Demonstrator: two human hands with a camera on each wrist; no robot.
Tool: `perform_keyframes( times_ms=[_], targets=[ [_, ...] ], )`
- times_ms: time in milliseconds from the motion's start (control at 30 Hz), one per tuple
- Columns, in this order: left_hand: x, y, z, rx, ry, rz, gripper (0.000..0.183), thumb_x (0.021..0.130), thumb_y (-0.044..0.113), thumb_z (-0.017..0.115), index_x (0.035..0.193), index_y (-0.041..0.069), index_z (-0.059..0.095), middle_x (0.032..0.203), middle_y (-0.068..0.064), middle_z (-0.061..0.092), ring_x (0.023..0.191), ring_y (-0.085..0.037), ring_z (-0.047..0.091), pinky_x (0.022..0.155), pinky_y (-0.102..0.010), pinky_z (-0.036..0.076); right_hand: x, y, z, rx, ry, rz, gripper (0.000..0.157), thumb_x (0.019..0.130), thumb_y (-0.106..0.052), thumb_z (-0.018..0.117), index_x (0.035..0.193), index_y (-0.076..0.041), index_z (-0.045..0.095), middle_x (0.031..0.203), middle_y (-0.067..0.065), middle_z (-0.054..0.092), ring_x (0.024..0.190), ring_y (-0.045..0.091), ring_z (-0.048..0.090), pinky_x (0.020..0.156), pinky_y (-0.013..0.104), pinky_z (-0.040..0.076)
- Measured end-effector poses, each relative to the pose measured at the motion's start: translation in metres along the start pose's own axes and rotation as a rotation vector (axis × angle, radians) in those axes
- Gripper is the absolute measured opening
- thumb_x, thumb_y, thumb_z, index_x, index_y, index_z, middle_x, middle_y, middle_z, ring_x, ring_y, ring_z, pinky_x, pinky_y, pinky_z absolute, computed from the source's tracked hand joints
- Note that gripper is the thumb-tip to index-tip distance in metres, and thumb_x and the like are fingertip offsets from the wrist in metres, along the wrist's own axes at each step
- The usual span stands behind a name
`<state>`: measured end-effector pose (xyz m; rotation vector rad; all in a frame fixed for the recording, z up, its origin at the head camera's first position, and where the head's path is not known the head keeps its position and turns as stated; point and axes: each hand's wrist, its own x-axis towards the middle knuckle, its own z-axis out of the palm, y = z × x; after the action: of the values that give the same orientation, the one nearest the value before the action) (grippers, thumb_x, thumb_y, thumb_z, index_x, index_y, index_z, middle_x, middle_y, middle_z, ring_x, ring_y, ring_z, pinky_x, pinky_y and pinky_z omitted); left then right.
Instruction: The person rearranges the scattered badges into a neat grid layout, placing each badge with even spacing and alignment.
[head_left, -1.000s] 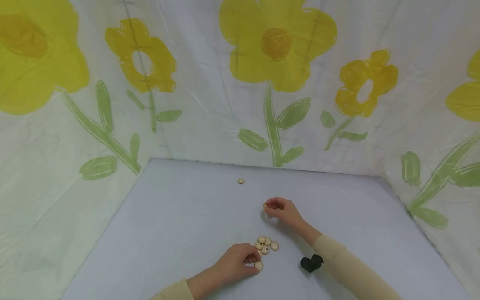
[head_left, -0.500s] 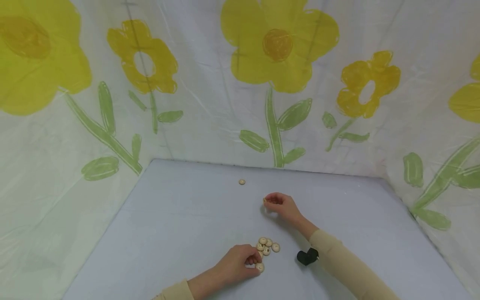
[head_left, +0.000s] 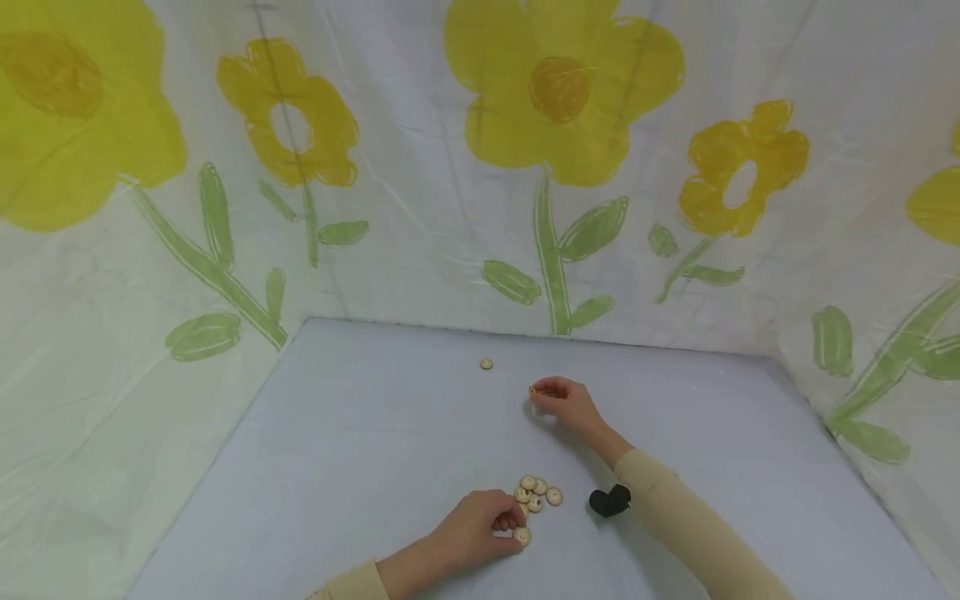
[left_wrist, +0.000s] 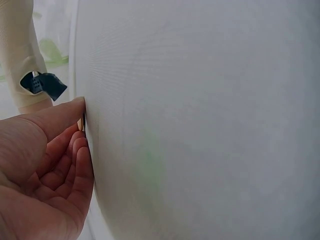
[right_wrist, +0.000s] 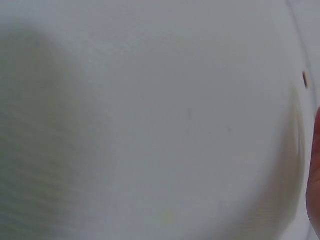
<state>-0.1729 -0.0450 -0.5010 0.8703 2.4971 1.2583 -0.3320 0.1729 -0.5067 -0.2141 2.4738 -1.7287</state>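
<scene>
In the head view my left hand (head_left: 480,527) is low on the table, thumb and fingers bent about a pale round wooden disc (head_left: 522,537) with small marks on its face. Seen from the left wrist, the disc's edge (left_wrist: 82,122) shows between thumb and fingertips. A cluster of similar discs (head_left: 528,482) lies just beyond these fingers, some overlapping and one partly hidden by the hand. Farther back, my right hand (head_left: 566,402) pinches another wooden disc (head_left: 532,390) on edge, above the tabletop. Only a sliver of that hand (right_wrist: 314,185) appears in the right wrist view.
One lone disc (head_left: 486,364) lies near the far edge of the pale table (head_left: 360,467). A black wrist camera piece (head_left: 610,501) sticks out by the right sleeve (head_left: 682,517). Sheets painted with yellow flowers (head_left: 420,250) hang around the table.
My right hand has moved slightly farther from me across the table, still pinching its disc. The left hand has stayed by the cluster with its disc. The view has shifted a little.
</scene>
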Motion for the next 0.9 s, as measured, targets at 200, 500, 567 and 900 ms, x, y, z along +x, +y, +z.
perform_keyframes(
  times_ms=[200, 500, 567, 900],
  targets=[
    [0.0, 0.0, 0.0, 0.002, 0.002, 0.007, 0.016, 0.079, 0.01, 0.078, 0.09, 0.014, 0.067, 0.08, 0.014, 0.056, 0.074, 0.004, 0.052, 0.07, -0.016, 0.047, 0.007, 0.001, 0.0, 0.011, 0.013, 0.018, 0.025, 0.088, -0.017, 0.073, 0.109, -0.003, 0.068, 0.099, 0.007, 0.069, 0.087, 0.016, 0.063, 0.072, 0.028, 0.049],
    [-0.001, 0.001, 0.0, -0.001, 0.0, 0.007, 0.017, 0.079, 0.01, 0.078, 0.09, 0.013, 0.067, 0.08, 0.014, 0.057, 0.075, 0.005, 0.052, 0.069, -0.015, 0.046, 0.013, -0.002, -0.001, 0.021, 0.02, 0.004, 0.029, 0.087, -0.019, 0.074, 0.109, 0.0, 0.068, 0.097, 0.005, 0.069, 0.084, 0.013, 0.063, 0.074, 0.03, 0.05],
    [-0.001, 0.002, 0.0, 0.0, -0.003, -0.001, 0.017, 0.079, 0.01, 0.079, 0.09, 0.014, 0.067, 0.08, 0.015, 0.057, 0.075, 0.005, 0.052, 0.069, -0.015, 0.046, 0.016, -0.001, -0.002, 0.018, 0.028, 0.008, 0.03, 0.087, -0.018, 0.073, 0.11, 0.0, 0.067, 0.097, 0.007, 0.069, 0.084, 0.014, 0.063, 0.074, 0.031, 0.05],
    [-0.001, 0.003, -0.001, -0.011, -0.024, -0.028, 0.017, 0.08, 0.011, 0.079, 0.092, 0.015, 0.067, 0.081, 0.015, 0.056, 0.075, 0.004, 0.052, 0.07, -0.016, 0.046, 0.032, 0.008, -0.003, 0.009, 0.06, 0.043, 0.032, 0.087, -0.027, 0.074, 0.11, -0.005, 0.069, 0.098, 0.005, 0.069, 0.084, 0.016, 0.063, 0.07, 0.029, 0.049]
  ],
)
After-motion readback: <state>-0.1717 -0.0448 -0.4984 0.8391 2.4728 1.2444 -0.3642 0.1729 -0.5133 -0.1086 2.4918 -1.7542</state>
